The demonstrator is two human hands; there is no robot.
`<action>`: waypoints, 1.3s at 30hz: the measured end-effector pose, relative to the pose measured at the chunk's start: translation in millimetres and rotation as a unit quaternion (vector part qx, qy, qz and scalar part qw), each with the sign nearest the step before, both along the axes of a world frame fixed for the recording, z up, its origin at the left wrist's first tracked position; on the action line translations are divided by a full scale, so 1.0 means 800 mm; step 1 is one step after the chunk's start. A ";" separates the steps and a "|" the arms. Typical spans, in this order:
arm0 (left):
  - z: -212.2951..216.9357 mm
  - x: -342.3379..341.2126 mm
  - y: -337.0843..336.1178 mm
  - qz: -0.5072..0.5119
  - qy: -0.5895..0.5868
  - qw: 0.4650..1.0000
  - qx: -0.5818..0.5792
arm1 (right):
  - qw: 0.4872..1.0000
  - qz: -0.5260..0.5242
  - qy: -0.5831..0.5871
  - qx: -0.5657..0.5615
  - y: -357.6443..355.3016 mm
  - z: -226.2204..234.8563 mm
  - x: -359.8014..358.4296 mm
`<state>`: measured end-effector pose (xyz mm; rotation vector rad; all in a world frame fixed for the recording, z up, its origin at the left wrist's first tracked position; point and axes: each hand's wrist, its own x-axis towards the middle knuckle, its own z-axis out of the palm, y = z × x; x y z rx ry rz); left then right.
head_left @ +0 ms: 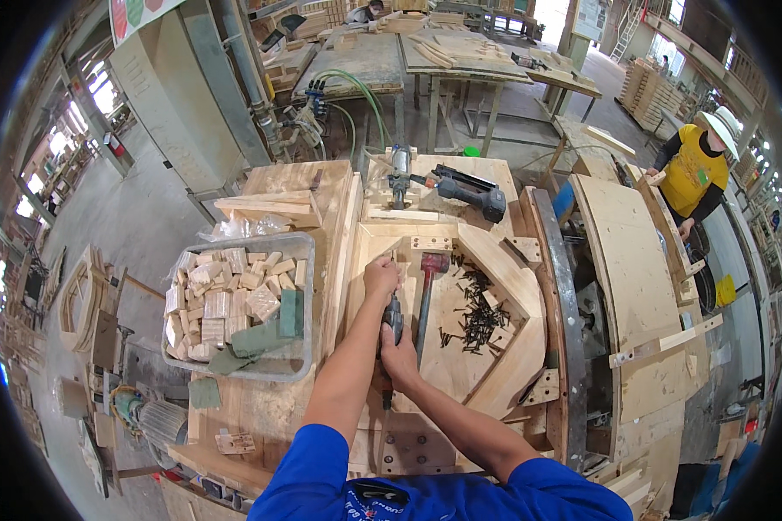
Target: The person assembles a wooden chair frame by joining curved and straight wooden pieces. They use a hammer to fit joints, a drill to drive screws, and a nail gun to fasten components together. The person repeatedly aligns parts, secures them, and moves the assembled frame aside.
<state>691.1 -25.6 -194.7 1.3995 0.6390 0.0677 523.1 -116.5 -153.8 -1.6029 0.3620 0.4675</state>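
Observation:
My right hand (400, 358) is wrapped round the body of a dark, slim power screwdriver (394, 318), whose hose end hangs down toward me. At the far end of that tool, my left hand (381, 278) has its fingers closed by the inner edge of a pale wooden frame (504, 265). A thin metal tip shows above these fingers; what they pinch is too small to name. Just right of the hands lies a red-headed hammer (434, 262) with a dark handle. Dark screws (476, 321) are heaped inside the frame.
A grey plastic bin (311, 260) of small wood blocks stands left, with green sandpaper (291, 313) on top. A nail gun (469, 193) and a metal air tool (399, 178) lie beyond the frame. At right, a person in yellow (699, 169) stands beside long boards (630, 252).

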 end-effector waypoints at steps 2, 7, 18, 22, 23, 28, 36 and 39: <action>0.003 0.011 -0.016 -0.013 0.011 1.000 0.025 | 0.999 -0.019 -0.016 -0.034 -0.001 -0.023 0.012; -0.018 0.014 -0.004 -0.010 -0.001 0.999 0.037 | 0.996 0.000 -0.044 -0.072 -0.001 -0.023 0.012; -0.038 0.021 0.014 -0.037 -0.004 0.989 0.147 | 0.984 0.033 -0.050 -0.170 0.011 -0.010 0.049; -0.038 0.011 0.007 -0.042 -0.013 0.972 0.232 | 0.974 0.046 -0.065 -0.212 0.009 -0.016 0.054; -0.035 0.006 0.007 -0.038 -0.018 0.964 0.262 | 0.971 0.051 -0.071 -0.222 0.009 -0.016 0.055; -0.005 -0.024 -0.004 -0.048 -0.055 0.905 0.420 | 0.961 0.077 -0.085 -0.253 0.012 -0.027 0.061; 0.079 -0.059 -0.139 -0.528 -0.136 0.594 0.592 | 0.930 -0.042 -0.226 -0.286 0.022 -0.090 0.071; 0.042 -0.086 -0.150 -0.570 -0.115 0.561 0.589 | 0.967 0.045 -0.067 -0.240 0.035 -0.033 0.063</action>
